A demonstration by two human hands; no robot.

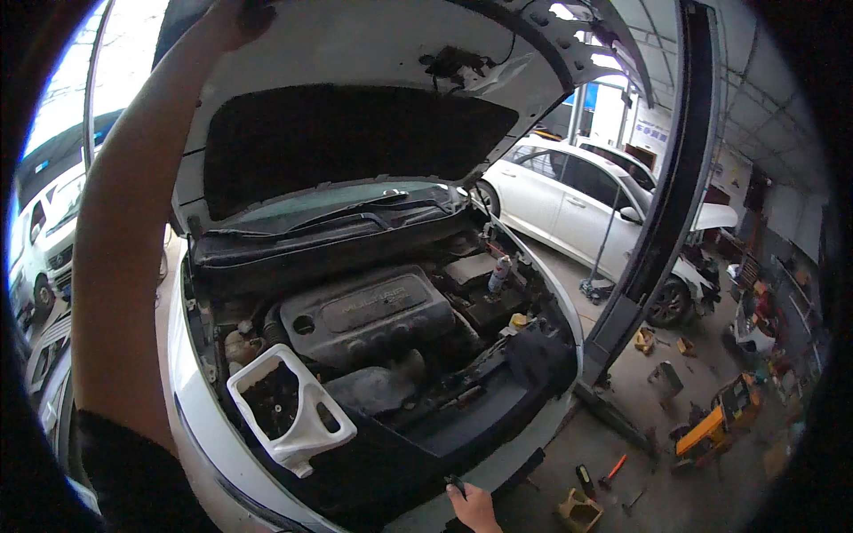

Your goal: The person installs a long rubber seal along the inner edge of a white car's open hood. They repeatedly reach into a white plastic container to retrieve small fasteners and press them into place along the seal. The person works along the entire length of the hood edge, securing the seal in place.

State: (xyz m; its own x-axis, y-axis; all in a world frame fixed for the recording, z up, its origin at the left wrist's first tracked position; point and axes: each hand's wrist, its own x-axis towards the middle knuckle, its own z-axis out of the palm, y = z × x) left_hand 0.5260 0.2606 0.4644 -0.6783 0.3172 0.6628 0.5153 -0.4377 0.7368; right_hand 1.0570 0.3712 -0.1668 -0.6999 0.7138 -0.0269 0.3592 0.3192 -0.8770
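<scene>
I stand at the front of a white car with its hood point(373, 53) raised. My left hand point(233, 19) is stretched up high and grips the hood's front edge. My right hand point(474, 508) is low at the car's front, fingers closed around a small dark tool or latch point(456, 485) at the bumper edge. Below lies the open engine bay with a dark engine cover point(369, 311) and a white plastic housing point(293, 409) at the front left. A spray can point(499, 274) stands near the battery.
A dark lift post point(662, 204) rises to the right of the car. Behind it stands another white car point(586, 200). Tools, a yellow machine point(715, 417) and small parts lie on the concrete floor to the right. More white vehicles point(40, 240) are at the far left.
</scene>
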